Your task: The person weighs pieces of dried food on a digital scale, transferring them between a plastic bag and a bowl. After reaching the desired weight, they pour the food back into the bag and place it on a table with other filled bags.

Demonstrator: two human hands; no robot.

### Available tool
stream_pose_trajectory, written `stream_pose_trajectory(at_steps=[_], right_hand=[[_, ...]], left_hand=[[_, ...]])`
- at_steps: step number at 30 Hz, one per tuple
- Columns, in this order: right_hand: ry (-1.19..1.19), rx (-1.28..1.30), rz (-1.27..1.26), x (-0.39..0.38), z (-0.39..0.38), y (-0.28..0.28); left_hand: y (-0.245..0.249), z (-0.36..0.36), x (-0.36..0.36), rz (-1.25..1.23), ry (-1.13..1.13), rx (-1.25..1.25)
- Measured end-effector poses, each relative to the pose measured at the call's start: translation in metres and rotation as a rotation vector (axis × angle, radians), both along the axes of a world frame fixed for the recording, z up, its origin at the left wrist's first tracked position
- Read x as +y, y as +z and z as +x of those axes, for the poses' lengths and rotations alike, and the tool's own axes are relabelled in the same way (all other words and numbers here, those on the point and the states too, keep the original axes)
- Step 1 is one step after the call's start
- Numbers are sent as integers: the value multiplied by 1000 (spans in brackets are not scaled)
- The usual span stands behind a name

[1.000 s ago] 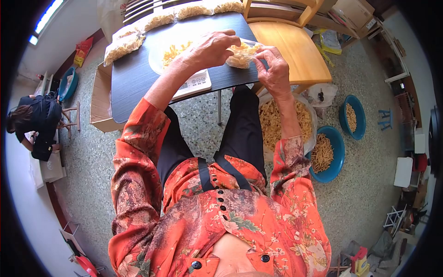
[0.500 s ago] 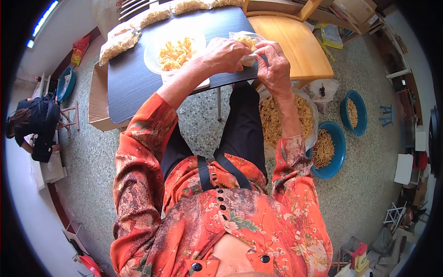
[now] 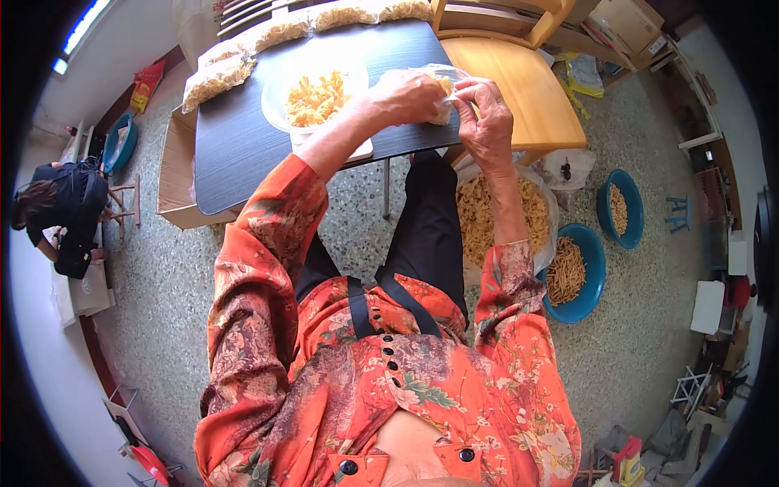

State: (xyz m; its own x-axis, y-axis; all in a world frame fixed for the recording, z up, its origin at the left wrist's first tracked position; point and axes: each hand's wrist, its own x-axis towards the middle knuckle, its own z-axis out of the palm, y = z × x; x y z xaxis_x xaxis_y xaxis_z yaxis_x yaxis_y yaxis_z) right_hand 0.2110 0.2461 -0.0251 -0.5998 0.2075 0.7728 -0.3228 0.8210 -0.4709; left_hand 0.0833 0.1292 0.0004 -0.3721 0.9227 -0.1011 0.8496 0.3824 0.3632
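A small clear plastic bag (image 3: pixel 442 78) with yellowish, crisp-looking pieces in it rests at the right edge of the dark table. My left hand (image 3: pixel 408 97) is closed at the bag's near side, its fingertips partly hidden by the film. From the right, my right hand (image 3: pixel 485 118) pinches the bag's edge between thumb and fingers. Left of the hands, a clear round bowl (image 3: pixel 270 101) holds loose golden pieces (image 3: pixel 315 99). Below it, a flat white object (image 3: pixel 360 151) is partly covered by my left forearm.
Several filled bags (image 3: pixel 217 81) line the far edge of the dark table (image 3: pixel 235 162). At right stand a wooden chair (image 3: pixel 519 89), a large lined container of pieces (image 3: pixel 519 199) and two blue basins (image 3: pixel 599 272). Another person (image 3: pixel 65 199) bends over at far left.
My left hand has turned, and its fingers now sit closer against the bag's mouth. My right hand keeps its pinch on the edge. The whole view has shifted slightly.
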Motion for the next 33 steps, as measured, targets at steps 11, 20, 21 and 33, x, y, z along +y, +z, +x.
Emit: stream_pose_trajectory(at_steps=[11,20,21,33], right_hand=[[0,47,-22,-7,-4,10],[-67,-64,-51,-20,8,4],[-62,-57,-50,-21,9,6],[23,19,6,-35,8,2]], left_hand=[[25,-29,-32,344,-54,-227],[31,-36,-43,377,-198,71],[30,-38,-43,379,-197,73],[22,-54,-51,558,-282,-119]])
